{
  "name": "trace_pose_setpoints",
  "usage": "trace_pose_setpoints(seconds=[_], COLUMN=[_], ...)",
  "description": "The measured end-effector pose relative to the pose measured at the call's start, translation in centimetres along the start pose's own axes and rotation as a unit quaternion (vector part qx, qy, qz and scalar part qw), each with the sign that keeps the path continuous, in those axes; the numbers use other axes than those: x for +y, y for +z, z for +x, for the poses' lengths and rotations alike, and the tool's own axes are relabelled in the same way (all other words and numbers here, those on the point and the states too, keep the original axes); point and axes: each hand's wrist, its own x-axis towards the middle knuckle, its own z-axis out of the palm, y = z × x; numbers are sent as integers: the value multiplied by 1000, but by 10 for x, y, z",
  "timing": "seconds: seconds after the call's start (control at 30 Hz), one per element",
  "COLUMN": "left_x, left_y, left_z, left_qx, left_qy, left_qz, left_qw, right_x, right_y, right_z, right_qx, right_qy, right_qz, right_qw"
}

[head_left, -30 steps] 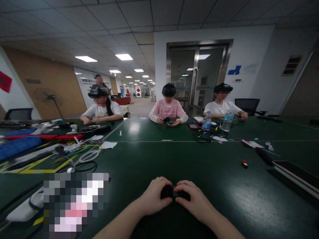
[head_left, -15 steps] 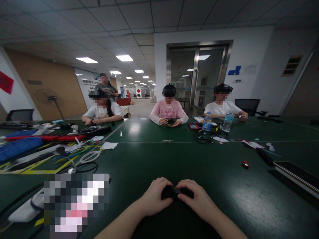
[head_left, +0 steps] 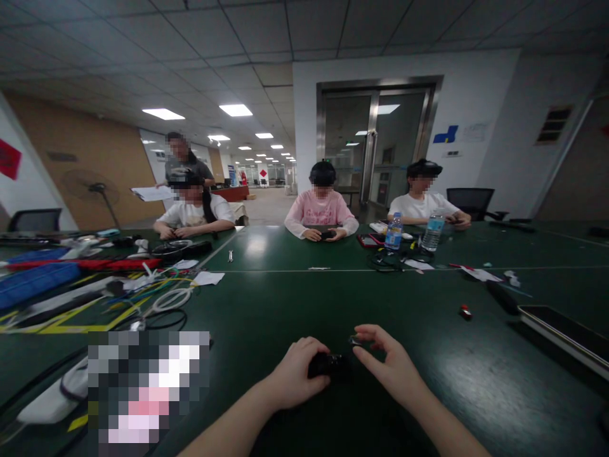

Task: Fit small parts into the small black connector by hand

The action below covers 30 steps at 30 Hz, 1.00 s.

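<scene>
Low in the middle of the view, my left hand (head_left: 295, 374) is closed around a small glossy black object (head_left: 334, 364), just above the dark green table or resting on it; I cannot tell which. Its kind does not show, and the fingers cover its left end. To the right, the thumb and fingers of my right hand (head_left: 387, 365) pinch a small shiny piece (head_left: 354, 341), partly metallic, too small to name. That piece is apart from the black object, slightly above and to the right of it in the view.
A small red-and-dark item (head_left: 465, 311) and a flat dark-topped device (head_left: 566, 336) lie to the right. Cables (head_left: 171, 301), a white power strip (head_left: 50, 397) and a blue tray (head_left: 38, 284) fill the left. Across the table (head_left: 266, 298) sit people, near two water bottles (head_left: 432, 231).
My right hand has drawn away from the black object, up and rightward, with the small shiny piece in its fingers. The left hand has barely moved. A standing person at the back now holds papers.
</scene>
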Motion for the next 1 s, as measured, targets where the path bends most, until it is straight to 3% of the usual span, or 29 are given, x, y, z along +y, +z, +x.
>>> trace_pose_setpoints(seconds=[0.33, 1.0], left_x=[2, -3], left_y=[-3, 0], left_z=[-1, -1], left_qx=[-17, -10], left_qy=[-22, -11], left_qz=[0, -13], left_qw=[1000, 1000], right_x=[11, 10], right_y=[-9, -14], right_z=[5, 6], right_qx=[96, 157], right_qy=[23, 68], right_qz=[94, 198], right_qw=[991, 965])
